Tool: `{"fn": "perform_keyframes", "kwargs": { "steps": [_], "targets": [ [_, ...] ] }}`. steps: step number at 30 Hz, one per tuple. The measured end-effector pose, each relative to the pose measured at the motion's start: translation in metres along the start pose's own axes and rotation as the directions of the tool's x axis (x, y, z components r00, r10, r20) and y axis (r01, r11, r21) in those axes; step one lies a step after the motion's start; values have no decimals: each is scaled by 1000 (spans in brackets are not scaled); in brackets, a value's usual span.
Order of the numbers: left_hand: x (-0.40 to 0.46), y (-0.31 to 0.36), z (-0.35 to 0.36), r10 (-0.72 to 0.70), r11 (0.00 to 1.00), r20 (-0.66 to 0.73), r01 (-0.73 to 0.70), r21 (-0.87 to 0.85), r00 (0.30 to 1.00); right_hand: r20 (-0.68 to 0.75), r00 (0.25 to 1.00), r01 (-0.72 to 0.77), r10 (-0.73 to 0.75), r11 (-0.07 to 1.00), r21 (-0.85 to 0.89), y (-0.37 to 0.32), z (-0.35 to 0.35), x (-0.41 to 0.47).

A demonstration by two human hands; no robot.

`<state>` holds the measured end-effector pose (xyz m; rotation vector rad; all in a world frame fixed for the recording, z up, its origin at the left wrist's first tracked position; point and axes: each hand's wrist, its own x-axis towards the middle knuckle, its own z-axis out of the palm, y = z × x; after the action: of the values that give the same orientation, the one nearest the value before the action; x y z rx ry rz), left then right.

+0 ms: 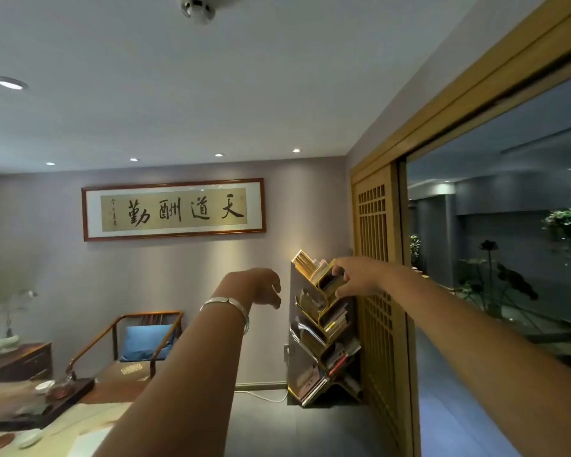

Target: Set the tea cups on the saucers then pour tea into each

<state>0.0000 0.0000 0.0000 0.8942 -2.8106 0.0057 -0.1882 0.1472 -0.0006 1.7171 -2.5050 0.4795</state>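
1. Both arms are raised toward the far wall. The left hand (261, 286) droops at the wrist, fingers loosely curled and holding nothing, with a flat silver bracelet (226, 305) on its wrist.
2. The right hand (356, 280) reaches level with the top of a slanted, tree-shaped bookshelf (323, 328), fingers spread and empty; contact cannot be told.
3. The dark wooden table (30, 404) is cut off at the lower left corner of the view.
4. Small white tea cups (44, 385) and round reddish-brown saucers (0, 441) lie blurred near the table's edges, with details unclear.
5. Behind them stands a wooden armchair (139, 341) holding a blue cushion.
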Motion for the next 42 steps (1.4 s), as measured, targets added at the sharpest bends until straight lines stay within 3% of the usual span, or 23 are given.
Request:
{"fn": "perform_keyframes", "kwargs": {
  "steps": [8,20,34,42],
  "targets": [
    [169,10,16,-16,998,-20,15,-56,1000,-9,1000,24,-24,1000,16,86,-9,143],
    [376,-31,68,-87,996,44,89,-31,995,19,999,41,-42,999,17,183,30,335],
    [670,-130,80,-74,997,-20,74,-28,997,-30,998,54,-54,998,9,256,56,625],
    [778,-203,120,-209,978,45,209,18,977,-2,994,109,-109,993,55,284,105,770]
  ]
}}
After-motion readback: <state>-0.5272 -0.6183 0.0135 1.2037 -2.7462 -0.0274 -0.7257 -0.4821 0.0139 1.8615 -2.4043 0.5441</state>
